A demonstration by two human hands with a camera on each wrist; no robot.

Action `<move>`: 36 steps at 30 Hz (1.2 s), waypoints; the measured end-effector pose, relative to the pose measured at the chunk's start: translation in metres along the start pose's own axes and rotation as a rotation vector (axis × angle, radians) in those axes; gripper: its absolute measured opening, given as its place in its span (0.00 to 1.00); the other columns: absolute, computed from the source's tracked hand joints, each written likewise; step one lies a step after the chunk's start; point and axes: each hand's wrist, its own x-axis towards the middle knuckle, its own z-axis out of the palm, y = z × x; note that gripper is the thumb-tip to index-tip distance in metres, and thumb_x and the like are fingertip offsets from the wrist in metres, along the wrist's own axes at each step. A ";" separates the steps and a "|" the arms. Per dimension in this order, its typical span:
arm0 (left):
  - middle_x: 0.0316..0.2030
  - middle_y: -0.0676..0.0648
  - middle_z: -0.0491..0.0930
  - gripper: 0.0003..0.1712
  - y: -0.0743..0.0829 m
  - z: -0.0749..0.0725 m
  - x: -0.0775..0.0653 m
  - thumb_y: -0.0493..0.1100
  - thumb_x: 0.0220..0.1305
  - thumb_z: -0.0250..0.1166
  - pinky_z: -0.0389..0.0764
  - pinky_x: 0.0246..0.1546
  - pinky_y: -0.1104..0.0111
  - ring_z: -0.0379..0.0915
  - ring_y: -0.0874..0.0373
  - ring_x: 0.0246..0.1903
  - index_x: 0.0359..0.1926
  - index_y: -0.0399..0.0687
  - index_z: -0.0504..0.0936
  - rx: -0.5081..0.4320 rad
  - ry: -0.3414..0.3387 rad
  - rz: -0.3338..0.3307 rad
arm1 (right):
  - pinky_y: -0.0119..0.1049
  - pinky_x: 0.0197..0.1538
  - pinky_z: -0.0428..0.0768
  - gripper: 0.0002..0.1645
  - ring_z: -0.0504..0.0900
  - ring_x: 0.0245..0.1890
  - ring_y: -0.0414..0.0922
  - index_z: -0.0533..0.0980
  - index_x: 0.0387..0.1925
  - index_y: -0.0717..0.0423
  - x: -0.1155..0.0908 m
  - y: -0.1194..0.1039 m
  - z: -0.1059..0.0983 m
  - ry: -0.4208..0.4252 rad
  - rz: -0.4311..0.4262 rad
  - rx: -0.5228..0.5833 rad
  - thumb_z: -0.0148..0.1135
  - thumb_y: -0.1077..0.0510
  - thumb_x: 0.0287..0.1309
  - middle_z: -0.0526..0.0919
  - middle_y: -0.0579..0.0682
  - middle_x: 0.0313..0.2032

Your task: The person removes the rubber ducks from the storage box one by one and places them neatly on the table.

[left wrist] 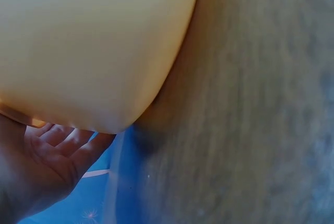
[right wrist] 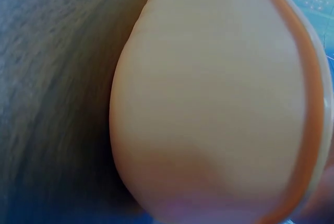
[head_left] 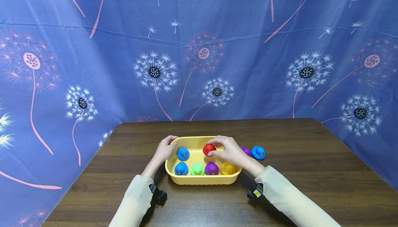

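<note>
While the left hand [head_left: 162, 152] held the tray's [head_left: 203, 180] far-left corner, the right hand [head_left: 229, 150] pinched a red duck [head_left: 207, 149] midway along.

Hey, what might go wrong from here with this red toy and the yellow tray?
The red toy, pinched by the right hand, might slip and bump the inner purple duck.
The right hand might nudge the outer purple duck, which it partly hides.
The yellow tray might shift if the left hand, at its left end, pulls.
</note>
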 end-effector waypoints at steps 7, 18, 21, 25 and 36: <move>0.42 0.38 0.81 0.14 -0.002 -0.001 -0.001 0.35 0.65 0.54 0.77 0.44 0.59 0.77 0.49 0.41 0.49 0.36 0.78 0.007 -0.001 0.006 | 0.35 0.44 0.81 0.20 0.81 0.36 0.41 0.81 0.43 0.56 -0.004 0.004 -0.006 0.002 -0.006 -0.016 0.73 0.56 0.45 0.83 0.45 0.35; 0.41 0.39 0.82 0.13 -0.002 0.000 -0.001 0.36 0.64 0.56 0.76 0.46 0.58 0.77 0.49 0.42 0.48 0.37 0.79 0.023 0.017 0.009 | 0.36 0.44 0.81 0.21 0.82 0.36 0.42 0.81 0.43 0.58 -0.012 0.008 -0.019 0.008 -0.015 -0.014 0.73 0.57 0.44 0.84 0.46 0.35; 0.41 0.39 0.82 0.13 -0.001 0.000 -0.002 0.36 0.64 0.56 0.76 0.46 0.58 0.77 0.49 0.42 0.48 0.37 0.79 0.015 0.019 0.004 | 0.36 0.45 0.81 0.22 0.82 0.36 0.42 0.81 0.44 0.58 -0.015 0.010 -0.024 0.018 0.005 -0.012 0.73 0.56 0.44 0.83 0.46 0.36; 0.42 0.39 0.82 0.13 0.001 0.000 -0.002 0.35 0.64 0.56 0.76 0.46 0.58 0.77 0.50 0.42 0.48 0.37 0.79 0.005 0.016 0.001 | 0.38 0.44 0.81 0.23 0.82 0.36 0.43 0.81 0.44 0.59 -0.019 0.011 -0.031 0.038 0.004 -0.007 0.74 0.55 0.44 0.83 0.46 0.37; 0.41 0.38 0.82 0.13 0.004 0.000 -0.002 0.35 0.64 0.55 0.76 0.45 0.59 0.77 0.50 0.41 0.48 0.37 0.79 0.000 0.006 0.000 | 0.41 0.42 0.81 0.21 0.82 0.36 0.41 0.82 0.42 0.55 -0.027 0.018 -0.048 0.094 -0.018 -0.034 0.74 0.55 0.43 0.84 0.45 0.38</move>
